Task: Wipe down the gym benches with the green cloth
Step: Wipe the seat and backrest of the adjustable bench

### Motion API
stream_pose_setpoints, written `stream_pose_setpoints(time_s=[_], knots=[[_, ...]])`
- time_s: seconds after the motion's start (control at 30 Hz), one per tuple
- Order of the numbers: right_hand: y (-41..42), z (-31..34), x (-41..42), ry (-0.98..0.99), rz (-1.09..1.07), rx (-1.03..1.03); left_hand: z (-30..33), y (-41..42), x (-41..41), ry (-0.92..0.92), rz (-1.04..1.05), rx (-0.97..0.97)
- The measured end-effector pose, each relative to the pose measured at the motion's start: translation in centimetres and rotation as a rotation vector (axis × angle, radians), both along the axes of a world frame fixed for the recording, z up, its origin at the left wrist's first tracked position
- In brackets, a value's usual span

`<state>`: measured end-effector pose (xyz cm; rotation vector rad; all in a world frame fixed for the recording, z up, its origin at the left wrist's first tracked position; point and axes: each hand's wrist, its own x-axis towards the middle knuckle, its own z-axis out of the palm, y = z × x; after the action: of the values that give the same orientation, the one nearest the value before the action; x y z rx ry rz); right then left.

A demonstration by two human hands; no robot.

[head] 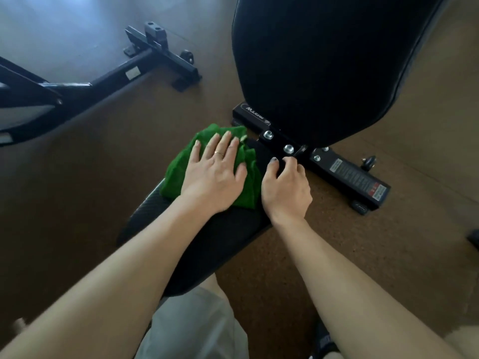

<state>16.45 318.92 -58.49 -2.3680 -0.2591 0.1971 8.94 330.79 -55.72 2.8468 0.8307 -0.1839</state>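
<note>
Pressing the cloth (207, 167) flat under your left hand (215, 172), you have it bunched on the far end of the seat pad (220, 237), close to where the seat meets the frame (282, 146). Your fingers lie straight and spread over the green fabric, palm down, gripping nothing; that open, flat pose suits a push stroke along the bench, since it spreads pressure across the cloth. Part of the cloth overhangs the pad's left edge, so it may slip off if you sweep that way.

Your right hand (285, 185) sits just beside the cloth on the pad's right edge. Its fingers curl over the rim toward the bolts (288, 149), and the thumb rests on top of the pad, so it appears to be grasping the seat edge, most likely to steady the bench or yourself while the other hand wipes. How far the fingertips wrap under cannot be seen.

Both forearms reach forward from low in the view, nearly parallel, with the left wrist bent back slightly over the cloth. The raised backrest (324, 60) looms just beyond your hands. A second bench frame (145, 66) stands well apart on the floor (90, 164) to the left.
</note>
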Motion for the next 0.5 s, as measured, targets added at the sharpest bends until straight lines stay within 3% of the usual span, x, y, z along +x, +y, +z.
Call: stream_pose_setpoints(time_s=[0.2,0.5], knots=[[0.3,-0.1,-0.1,-0.005,-0.035,-0.014,1.2,-2.7,-8.4,0.034,-0.098,0.014],[0.8,-0.8,-0.1,-0.112,-0.085,-0.078,-1.1,1.8,2.7,-0.038,-0.002,0.019]])
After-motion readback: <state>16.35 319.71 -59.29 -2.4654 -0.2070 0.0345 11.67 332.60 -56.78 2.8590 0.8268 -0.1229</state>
